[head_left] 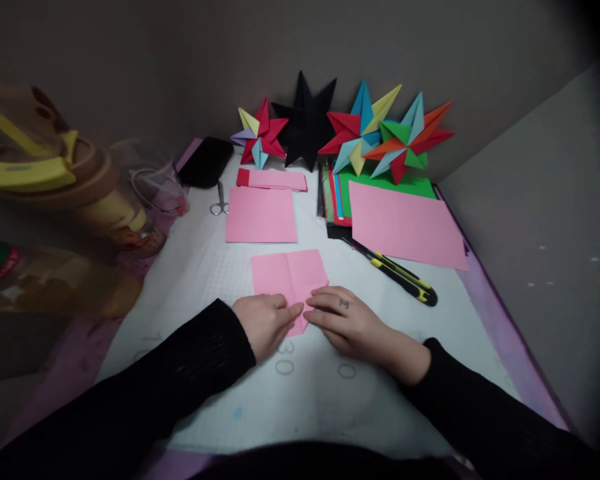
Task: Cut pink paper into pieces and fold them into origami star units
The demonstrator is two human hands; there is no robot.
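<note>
A creased pink paper square (pixel 289 273) lies on the white grid cutting mat (pixel 300 400), its near edge folded under two hands. The left hand (pixel 263 323) and the right hand (pixel 345 322) lie flat, fingers together, pressing the paper down rather than pinching it. Just beyond sit another pink square (pixel 261 215) and a folded pink and red strip (pixel 273 179), with scissors (pixel 219 203) to the left. A yellow-and-black utility knife (pixel 400 273) lies right, beside a large pink sheet (pixel 405 225) atop coloured paper. Paper stars (pixel 360 130) line the wall.
</note>
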